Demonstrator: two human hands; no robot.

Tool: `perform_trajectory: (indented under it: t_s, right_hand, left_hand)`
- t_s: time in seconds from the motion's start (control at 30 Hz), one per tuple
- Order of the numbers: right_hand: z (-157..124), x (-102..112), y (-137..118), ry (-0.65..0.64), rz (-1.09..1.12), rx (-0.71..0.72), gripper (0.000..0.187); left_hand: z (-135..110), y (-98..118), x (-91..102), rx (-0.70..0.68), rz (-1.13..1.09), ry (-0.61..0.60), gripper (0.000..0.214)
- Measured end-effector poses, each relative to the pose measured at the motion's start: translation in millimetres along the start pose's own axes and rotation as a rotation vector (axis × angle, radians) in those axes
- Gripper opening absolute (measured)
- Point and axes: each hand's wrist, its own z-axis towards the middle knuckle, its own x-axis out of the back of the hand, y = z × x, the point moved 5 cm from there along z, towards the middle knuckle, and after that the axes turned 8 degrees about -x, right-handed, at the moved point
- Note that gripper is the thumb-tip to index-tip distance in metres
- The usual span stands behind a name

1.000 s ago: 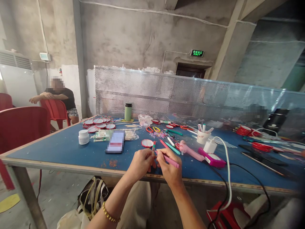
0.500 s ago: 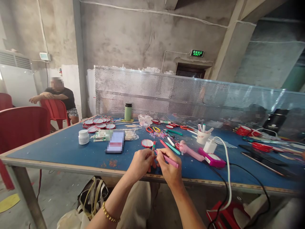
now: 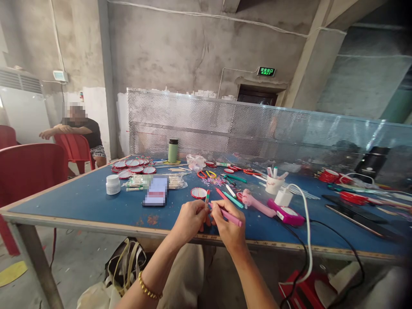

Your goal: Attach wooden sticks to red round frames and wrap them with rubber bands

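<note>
My left hand (image 3: 190, 218) is closed around a small flat wooden stick (image 3: 207, 196) with green and red colour at its upper end. In my right hand (image 3: 229, 225) is a pink marker pen (image 3: 230, 216), its front end pointing left at the stick. Both hands are close together over the table's front edge. Just beyond them lie a red-rimmed round disc (image 3: 198, 193), a red marker (image 3: 221, 194), a white marker (image 3: 231, 191) and a teal marker (image 3: 233, 200). The stick's lower part is hidden by my fingers.
A phone (image 3: 156, 192) rests on bagged sticks (image 3: 177, 181), beside a white jar (image 3: 113, 184). To the right are a pink handheld fan (image 3: 259, 204), a magenta box (image 3: 286, 213), a pen cup (image 3: 274, 185) and cables. A person (image 3: 82, 126) sits at far left.
Almost nothing differs. Both hands hold the same place and grip, with the pink marker still against or close to the stick.
</note>
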Motion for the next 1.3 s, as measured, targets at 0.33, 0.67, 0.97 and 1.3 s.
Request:
perform_trajectory:
  t_s: [0.33, 0.67, 0.97, 1.3]
  right_hand:
    - [-0.4, -2.3, -0.2, -0.028, -0.007, 0.038, 0.017]
    - [-0.5, -1.1, 0.6, 0.007, -0.041, 0.039, 0.019]
    - [-0.8, 0.7, -3.3, 0.024, -0.045, 0.050, 0.019]
    - [-2.2, 1.0, -1.0, 0.045, -0.052, 0.045, 0.019]
  left_hand:
    - [-0.8, 5.0, 1.5, 0.008, 0.053, 0.002, 0.032]
    - [-0.9, 3.2, 1.5, 0.007, 0.023, -0.001, 0.031]
    - [-0.9, 1.4, 0.3, 0.006, 0.004, -0.001, 0.030]
    - [-1.4, 3.0, 1.4, 0.008, 0.018, 0.006, 0.030]
